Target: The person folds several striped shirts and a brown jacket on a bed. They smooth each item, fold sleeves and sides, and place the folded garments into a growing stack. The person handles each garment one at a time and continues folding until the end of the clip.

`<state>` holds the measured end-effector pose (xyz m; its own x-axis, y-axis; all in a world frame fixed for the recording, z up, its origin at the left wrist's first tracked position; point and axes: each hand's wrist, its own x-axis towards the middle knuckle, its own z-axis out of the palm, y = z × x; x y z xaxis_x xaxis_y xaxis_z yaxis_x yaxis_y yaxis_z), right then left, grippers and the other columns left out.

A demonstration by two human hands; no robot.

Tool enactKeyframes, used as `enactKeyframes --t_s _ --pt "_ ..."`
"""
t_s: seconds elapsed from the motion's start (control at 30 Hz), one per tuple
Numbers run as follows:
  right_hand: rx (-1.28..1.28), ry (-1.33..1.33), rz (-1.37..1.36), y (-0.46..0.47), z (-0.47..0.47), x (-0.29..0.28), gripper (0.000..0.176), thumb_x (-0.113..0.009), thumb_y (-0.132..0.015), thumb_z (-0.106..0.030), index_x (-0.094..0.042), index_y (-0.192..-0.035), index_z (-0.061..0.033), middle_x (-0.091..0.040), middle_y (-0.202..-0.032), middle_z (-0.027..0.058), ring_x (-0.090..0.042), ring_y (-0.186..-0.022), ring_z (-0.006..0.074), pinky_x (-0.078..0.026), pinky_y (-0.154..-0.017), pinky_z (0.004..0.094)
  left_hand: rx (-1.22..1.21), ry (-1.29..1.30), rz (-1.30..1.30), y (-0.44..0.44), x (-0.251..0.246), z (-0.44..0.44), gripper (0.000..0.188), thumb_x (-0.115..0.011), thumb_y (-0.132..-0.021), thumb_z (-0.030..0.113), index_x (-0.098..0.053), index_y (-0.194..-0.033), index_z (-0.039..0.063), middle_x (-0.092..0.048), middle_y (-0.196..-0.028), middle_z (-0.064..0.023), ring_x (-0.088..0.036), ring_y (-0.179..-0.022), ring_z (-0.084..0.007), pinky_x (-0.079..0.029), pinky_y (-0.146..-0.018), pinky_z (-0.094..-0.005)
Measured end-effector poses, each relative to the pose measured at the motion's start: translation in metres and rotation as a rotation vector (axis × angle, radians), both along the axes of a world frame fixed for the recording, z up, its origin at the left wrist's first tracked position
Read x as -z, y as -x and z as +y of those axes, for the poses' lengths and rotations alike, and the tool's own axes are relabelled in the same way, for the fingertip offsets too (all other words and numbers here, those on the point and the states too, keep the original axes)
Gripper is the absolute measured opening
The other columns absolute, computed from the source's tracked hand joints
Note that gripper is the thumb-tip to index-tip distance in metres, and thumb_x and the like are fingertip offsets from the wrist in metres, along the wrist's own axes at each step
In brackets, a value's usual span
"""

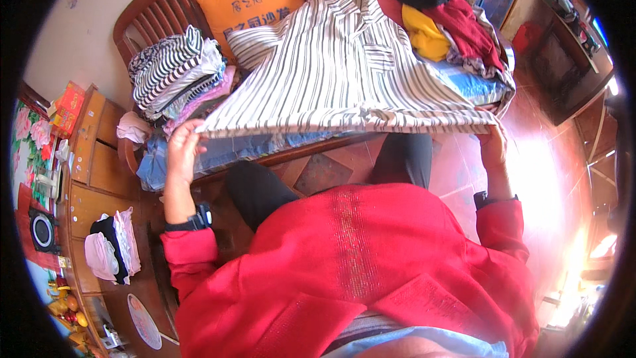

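A striped short-sleeved shirt (338,74), white with dark stripes, is spread front up over a wooden bench, its collar at the far end. My left hand (183,151) grips the left end of its hem. At the other end of the hem, my right hand (493,144) holds the right corner, its fingers partly hidden by the cloth. Between both hands the hem runs nearly straight, just above my knees. A chest pocket (380,57) shows on the shirt's right side in view.
Folded clothes (174,74) are stacked on the bench's left, before an orange cushion (248,2). Loose clothes (447,25) heap at the right. A wooden cabinet (102,169) stands left; more folded clothes (112,246) and a hand fan (144,320) lie nearer me.
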<state>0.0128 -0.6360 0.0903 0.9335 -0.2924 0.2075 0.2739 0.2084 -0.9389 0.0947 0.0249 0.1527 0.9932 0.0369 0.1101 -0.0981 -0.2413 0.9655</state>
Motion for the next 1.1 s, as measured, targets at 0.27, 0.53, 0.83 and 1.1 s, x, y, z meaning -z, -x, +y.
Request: enactKeyframes --t_s 0.27,0.53,0.83,1.1 --pt "0.043 0.067 0.307 0.066 0.009 0.065 0.04 -0.045 -0.089 -0.022 -0.058 -0.115 0.0058 -0.063 -0.101 0.012 -0.062 -0.094 0.0203 -0.049 -0.084 0.0325 0.082 0.014 0.306 0.085 0.111 0.006 0.019 -0.05 -0.094 0.011 -0.063 -0.108 0.01 -0.064 -0.095 0.0011 -0.058 -0.079 -0.0066 -0.047 -0.065 -0.0199" --pt "-0.006 0.333 0.503 0.105 -0.005 0.114 0.032 -0.045 -0.087 -0.014 -0.063 -0.11 -0.0003 -0.064 -0.095 0.0056 -0.061 -0.09 0.0158 -0.048 -0.081 0.0297 -0.044 0.257 0.703 0.149 0.14 0.017 0.015 -0.051 -0.091 0.006 -0.06 -0.103 0.004 -0.065 -0.083 -0.0046 -0.06 -0.072 -0.0093 -0.049 -0.067 -0.0226" --pt "-0.334 1.17 0.577 0.108 0.043 0.098 0.021 -0.054 -0.085 -0.025 -0.064 -0.087 -0.0065 -0.064 -0.086 0.0171 -0.062 -0.084 0.0361 -0.049 -0.071 0.0433 0.132 0.145 0.869 0.162 0.138 -0.004 0.009 -0.057 -0.088 0.008 -0.057 -0.095 0.002 -0.062 -0.083 -0.0082 -0.06 -0.072 -0.0179 -0.05 -0.071 -0.0299" --pt "-0.224 1.28 0.601 0.071 0.036 0.071 0.025 -0.067 -0.079 -0.017 -0.067 -0.098 -0.0012 -0.068 -0.083 0.0176 -0.069 -0.076 0.0251 -0.053 -0.067 0.0352 0.112 -0.556 1.083 0.083 0.092 0.0 0.02 -0.06 -0.087 0.013 -0.057 -0.105 0.005 -0.063 -0.08 -0.0035 -0.06 -0.066 -0.0123 -0.047 -0.053 -0.0274"
